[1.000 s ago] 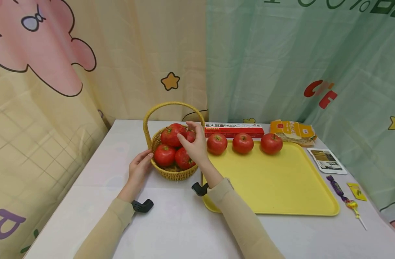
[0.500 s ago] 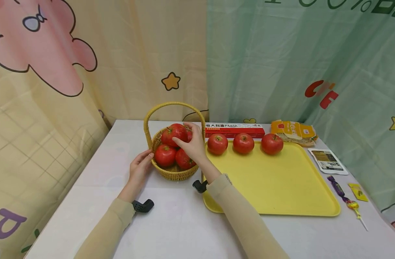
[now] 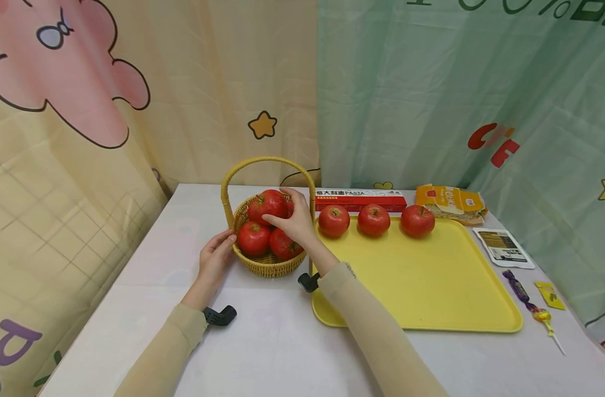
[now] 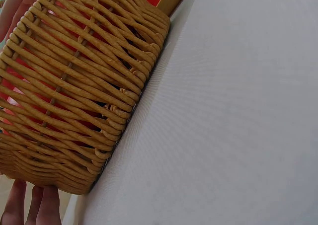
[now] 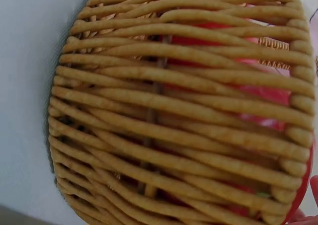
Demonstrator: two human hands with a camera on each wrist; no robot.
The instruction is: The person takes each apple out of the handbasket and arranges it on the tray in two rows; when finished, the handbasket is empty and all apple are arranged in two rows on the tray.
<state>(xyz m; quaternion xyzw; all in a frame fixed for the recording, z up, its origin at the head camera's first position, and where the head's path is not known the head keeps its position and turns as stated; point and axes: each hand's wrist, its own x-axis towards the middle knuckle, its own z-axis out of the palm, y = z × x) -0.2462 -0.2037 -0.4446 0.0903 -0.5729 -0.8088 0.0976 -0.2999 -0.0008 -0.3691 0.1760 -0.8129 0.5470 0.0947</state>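
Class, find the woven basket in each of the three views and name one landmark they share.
Head: the basket sits left of centre on the white table, between both hands.
Left wrist: its woven wall fills the left half.
Right wrist: the wall fills nearly the whole picture.
Shared landmark: the white table beside the basket, seen in all three.

Wicker basket (image 4: 74, 86) on white table (image 4: 233, 115); fingertips (image 4: 30, 207) touching base.
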